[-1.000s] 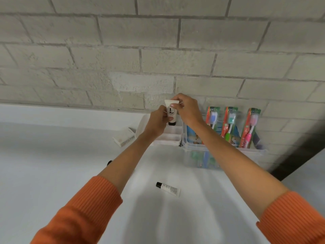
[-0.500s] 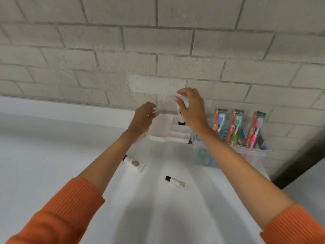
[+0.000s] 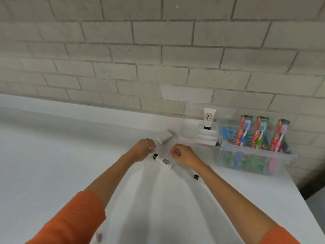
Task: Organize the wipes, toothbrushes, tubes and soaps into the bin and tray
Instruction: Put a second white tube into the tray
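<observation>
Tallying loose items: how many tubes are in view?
3. Upright tube stands in the tray; second tube lies on the table between left hand and right hand; third tube peeks out beside the right forearm. Others may be hidden.

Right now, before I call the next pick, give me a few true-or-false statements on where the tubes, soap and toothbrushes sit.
1. Three packaged toothbrushes stand in the clear bin. True.
2. The tube marked L stands cap down in the white tray. True.
3. The soap bar is in the tray. False: it lies on the table, left of the tray.
4. The right hand holds the oval-logo tube. False: that tube lies on the table between the right hand and the left hand, and neither grips it.
</observation>
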Available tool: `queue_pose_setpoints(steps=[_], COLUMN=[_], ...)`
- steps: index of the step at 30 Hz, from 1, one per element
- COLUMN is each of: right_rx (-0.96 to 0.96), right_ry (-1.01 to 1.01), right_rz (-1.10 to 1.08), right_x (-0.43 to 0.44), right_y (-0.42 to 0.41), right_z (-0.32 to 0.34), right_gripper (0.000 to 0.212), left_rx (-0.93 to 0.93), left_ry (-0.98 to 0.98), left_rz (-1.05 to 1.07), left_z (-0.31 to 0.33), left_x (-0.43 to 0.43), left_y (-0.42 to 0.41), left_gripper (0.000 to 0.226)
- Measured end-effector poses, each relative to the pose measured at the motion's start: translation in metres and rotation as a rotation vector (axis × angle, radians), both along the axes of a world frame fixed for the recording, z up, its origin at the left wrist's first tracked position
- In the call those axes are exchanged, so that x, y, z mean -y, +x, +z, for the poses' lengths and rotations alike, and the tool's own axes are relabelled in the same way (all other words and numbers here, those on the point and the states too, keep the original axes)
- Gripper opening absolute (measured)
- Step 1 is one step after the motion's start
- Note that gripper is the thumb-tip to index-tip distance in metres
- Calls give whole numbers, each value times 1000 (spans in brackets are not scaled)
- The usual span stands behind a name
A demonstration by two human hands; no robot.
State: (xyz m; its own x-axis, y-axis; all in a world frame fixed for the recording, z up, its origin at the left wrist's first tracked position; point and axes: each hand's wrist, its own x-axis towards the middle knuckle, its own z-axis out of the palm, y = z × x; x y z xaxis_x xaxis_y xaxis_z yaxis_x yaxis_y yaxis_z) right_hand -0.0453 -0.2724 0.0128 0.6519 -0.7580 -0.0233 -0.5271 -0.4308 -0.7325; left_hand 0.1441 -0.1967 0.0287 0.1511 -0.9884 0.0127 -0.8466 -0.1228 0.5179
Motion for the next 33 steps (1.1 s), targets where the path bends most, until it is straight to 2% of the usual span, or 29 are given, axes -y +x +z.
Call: queue_pose_setpoints(steps=[8,16,22,33], right_rx=[-122,-83,86,148], right_ry=[53,58,98,-118], right_rz=[-135,-256,-320,-377], right_x=[-19,-28,-34,-4], right_y=[16,19,15,-14], right_z=[-41,-48,-31,71], right_gripper=[44,30,21,29], left_rx=[289,394,329,-37], left_ry=[100,97,65,-110], left_rz=[-185,-295,-361,-402], left_z=[-31,-47,-46,31], left_x=[3,11,11,49], left_y=[-4,-1,1,-20], left_gripper=[40,33,27,23])
